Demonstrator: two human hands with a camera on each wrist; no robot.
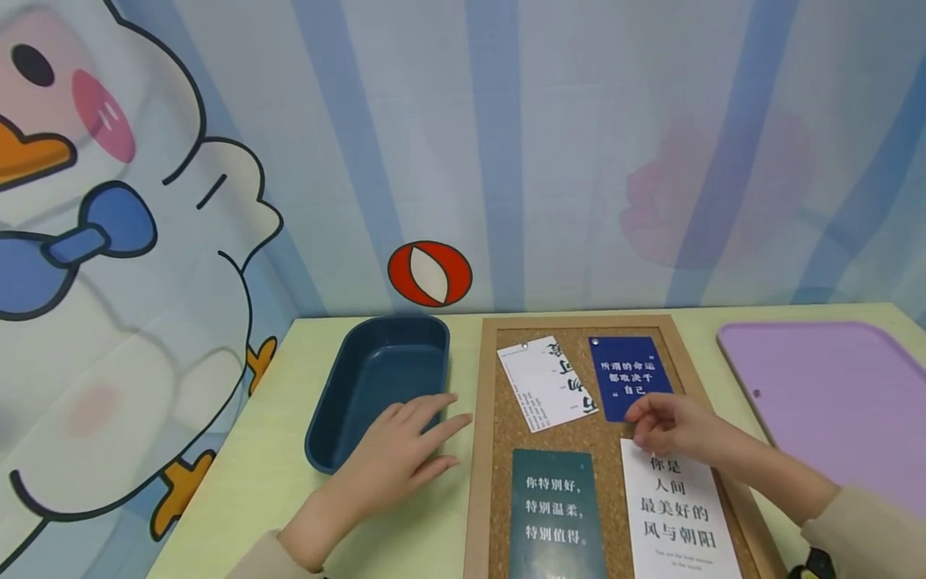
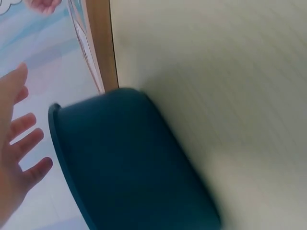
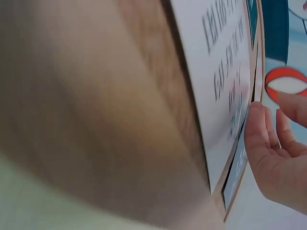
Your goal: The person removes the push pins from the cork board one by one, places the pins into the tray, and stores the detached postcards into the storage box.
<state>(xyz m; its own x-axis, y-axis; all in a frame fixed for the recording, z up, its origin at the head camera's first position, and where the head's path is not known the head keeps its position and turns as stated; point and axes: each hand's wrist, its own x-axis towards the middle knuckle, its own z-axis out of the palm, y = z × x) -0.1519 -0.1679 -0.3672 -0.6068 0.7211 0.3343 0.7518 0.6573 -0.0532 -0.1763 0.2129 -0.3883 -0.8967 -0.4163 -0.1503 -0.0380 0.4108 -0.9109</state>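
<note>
My right hand (image 1: 669,426) is over the board where a blue card (image 1: 625,370) and a white card with black writing (image 1: 680,515) come close together. Its fingers are loosely bent, and in the right wrist view a gap separates thumb from fingertips (image 3: 256,112), with nothing seen between them. Whether it touches a card cannot be made out. Spread fingers extend from my left hand (image 1: 405,446), which hovers beside a dark blue bin (image 1: 316,434) and holds nothing. A tilted white card (image 1: 538,386) and a green card (image 1: 555,482) also lie on the cork board (image 1: 611,442).
Silver pins mark the tops of the blue and tilted white cards. A wooden frame (image 1: 479,450) borders the board. To the right lies a purple tray (image 1: 832,386). Behind the pale table (image 1: 239,498) hangs a printed cartoon curtain (image 1: 550,161).
</note>
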